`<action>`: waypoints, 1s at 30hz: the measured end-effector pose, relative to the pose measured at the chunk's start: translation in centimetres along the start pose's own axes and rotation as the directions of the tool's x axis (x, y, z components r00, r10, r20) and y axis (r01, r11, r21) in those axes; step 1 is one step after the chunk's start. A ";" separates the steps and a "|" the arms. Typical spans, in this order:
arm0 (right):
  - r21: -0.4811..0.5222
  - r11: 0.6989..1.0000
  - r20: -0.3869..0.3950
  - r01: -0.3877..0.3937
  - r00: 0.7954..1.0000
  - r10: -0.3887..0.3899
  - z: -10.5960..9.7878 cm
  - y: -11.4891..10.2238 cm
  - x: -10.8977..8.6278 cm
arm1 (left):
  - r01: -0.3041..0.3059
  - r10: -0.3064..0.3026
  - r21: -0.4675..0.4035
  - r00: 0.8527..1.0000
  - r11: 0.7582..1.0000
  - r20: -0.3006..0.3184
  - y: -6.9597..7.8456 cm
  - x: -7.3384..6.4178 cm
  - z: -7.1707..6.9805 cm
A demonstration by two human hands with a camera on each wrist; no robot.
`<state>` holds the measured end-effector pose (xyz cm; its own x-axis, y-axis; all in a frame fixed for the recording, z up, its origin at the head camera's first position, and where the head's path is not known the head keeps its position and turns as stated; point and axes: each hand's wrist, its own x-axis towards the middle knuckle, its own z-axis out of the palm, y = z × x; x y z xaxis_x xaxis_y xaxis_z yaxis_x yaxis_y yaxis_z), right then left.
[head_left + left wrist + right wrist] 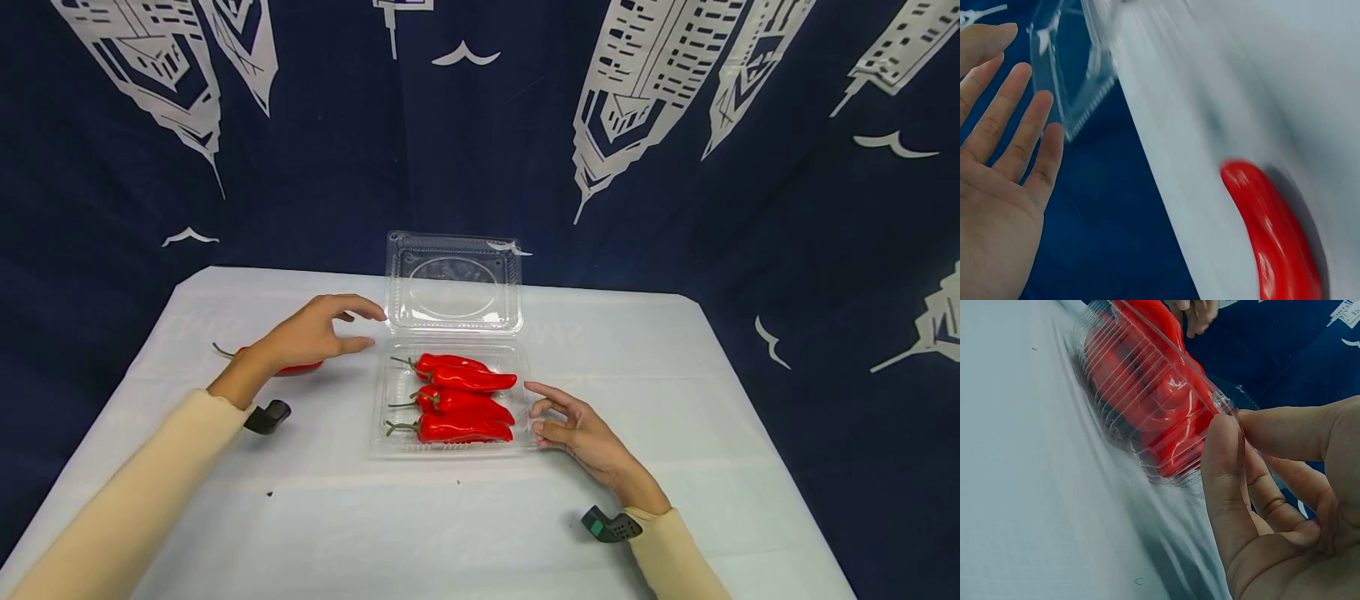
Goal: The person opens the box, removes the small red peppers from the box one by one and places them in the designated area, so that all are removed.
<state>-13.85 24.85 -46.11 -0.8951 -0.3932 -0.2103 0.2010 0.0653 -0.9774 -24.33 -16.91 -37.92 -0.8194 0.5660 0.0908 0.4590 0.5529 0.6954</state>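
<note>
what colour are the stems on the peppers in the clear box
The pepper stems are green; the head view shows them best.

Peppers are red, the table white, the navy backdrop white-patterned.

Peppers — glossy, smooth; container — clear ribbed plastic, shiny; backdrop, matt cloth.

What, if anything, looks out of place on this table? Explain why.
One red pepper lies alone on the white table, left of the open clear container; it looks odd because the other peppers lie inside.
</note>
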 end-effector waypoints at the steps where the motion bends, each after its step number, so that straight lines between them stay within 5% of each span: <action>1: 0.001 1.000 0.000 0.001 1.000 -0.001 0.0 0.0 0.0 | -0.017 0.017 -0.008 1.000 1.000 0.008 0.3 0.3 0.3; 18: 0.004 1.000 -0.003 0.001 1.000 -0.001 0.1 0.1 0.0 | -0.081 0.109 -0.132 0.969 0.988 0.222 2.9 4.1 5.7; 30: -0.003 1.000 0.006 0.016 1.000 -0.016 0.0 0.2 0.0 | -0.042 0.077 -0.117 0.947 0.992 0.311 4.2 5.1 8.2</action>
<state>-13.84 24.89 -46.32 -0.8958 -0.3999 -0.1941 0.1850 0.0616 -0.9808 -23.75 -6.65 -40.36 -0.6341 0.7688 -0.0823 0.4500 0.4535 0.7693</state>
